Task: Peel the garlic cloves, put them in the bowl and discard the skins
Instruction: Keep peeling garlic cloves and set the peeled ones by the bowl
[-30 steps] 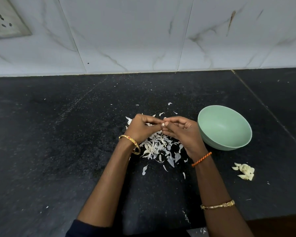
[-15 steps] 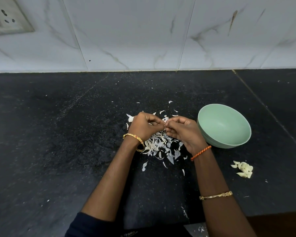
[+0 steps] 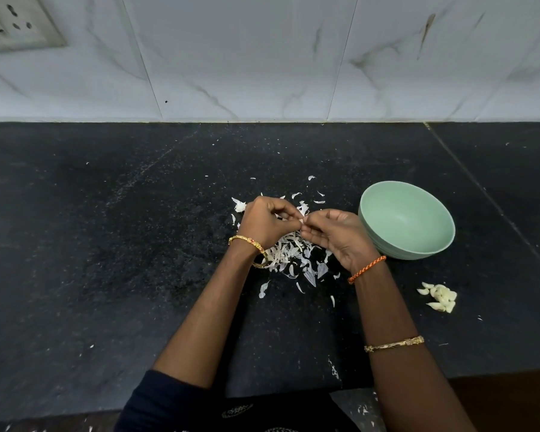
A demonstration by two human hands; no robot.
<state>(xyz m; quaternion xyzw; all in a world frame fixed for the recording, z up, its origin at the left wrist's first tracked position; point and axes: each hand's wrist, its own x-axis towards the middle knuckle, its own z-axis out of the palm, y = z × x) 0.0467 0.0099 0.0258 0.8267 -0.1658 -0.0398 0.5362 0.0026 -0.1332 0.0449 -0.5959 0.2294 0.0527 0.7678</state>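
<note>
Both hands meet over the middle of the counter: the left hand (image 3: 264, 224) and the right hand (image 3: 335, 236) have their fingers curled and their fingertips pressed together on one small pale piece, which seems to be a garlic clove (image 3: 301, 220), though it is almost hidden and I cannot tell if the skin is on it. After the hands, the largest thing is the black stone counter (image 3: 106, 244), speckled and dusty, which fills most of the view, and behind it stands the white marbled wall tile (image 3: 262, 57) with a switch plate (image 3: 16, 24) in the upper left corner. To the right of the right hand, just beside it, sits the pale green bowl (image 3: 430, 244); its inside that shows holds nothing. Under and around the hands lies the pile of garlic skins (image 3: 290, 257), white and thin, with loose flakes scattered around it. Near the front right of the counter, apart from the bowl, is a small heap of peeled cloves (image 3: 440, 297). The left wrist has a gold bangle (image 3: 250, 247), the right wrist an orange thread band (image 3: 367, 269), and higher on the right forearm is a gold bracelet (image 3: 393, 343).
</note>
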